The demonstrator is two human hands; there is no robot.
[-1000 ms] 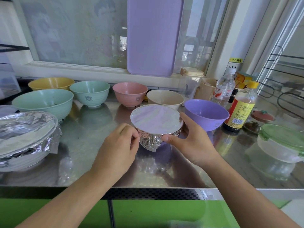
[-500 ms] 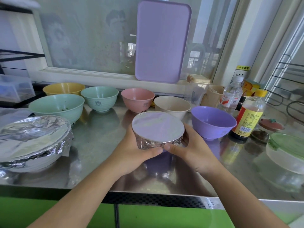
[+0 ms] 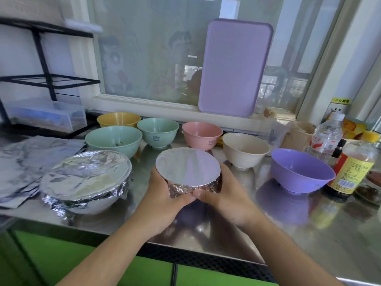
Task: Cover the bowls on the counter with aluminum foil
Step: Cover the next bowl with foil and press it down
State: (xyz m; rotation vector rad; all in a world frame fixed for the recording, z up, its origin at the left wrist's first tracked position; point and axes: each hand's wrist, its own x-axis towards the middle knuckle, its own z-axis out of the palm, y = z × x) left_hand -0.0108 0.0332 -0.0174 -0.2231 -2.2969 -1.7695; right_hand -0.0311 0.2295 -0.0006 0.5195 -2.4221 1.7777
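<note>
Foil already wraps the small bowl [image 3: 188, 172] we hold over the counter [image 3: 288, 234], near its front edge. Our left hand [image 3: 165, 200] cups it from the left and our right hand [image 3: 223, 198] from the right, fingers curled round the crinkled foil skirt, thumbs meeting at the near side. We cannot see the bowl itself, only foil, nor whether its base touches the steel; the fingers behind it are hidden.

To the left sits a large foiled bowl [image 3: 86, 179], its cover wrinkled, white wall showing below. Loose foil sheets [image 3: 31, 162] lie further left, cut off by the frame.

Behind stand uncovered bowls: yellow bowl [image 3: 118, 119], large green bowl [image 3: 113, 140], small green bowl [image 3: 158, 131], pink bowl [image 3: 202, 134], cream bowl [image 3: 245, 149] and purple bowl [image 3: 302, 170]. The yellow one is half hidden by the green ones.

At the right edge a sauce bottle [image 3: 353, 168] and water bottle [image 3: 325, 137] are blurred, labels unreadable. A purple board [image 3: 235, 67] leans on the window.
</note>
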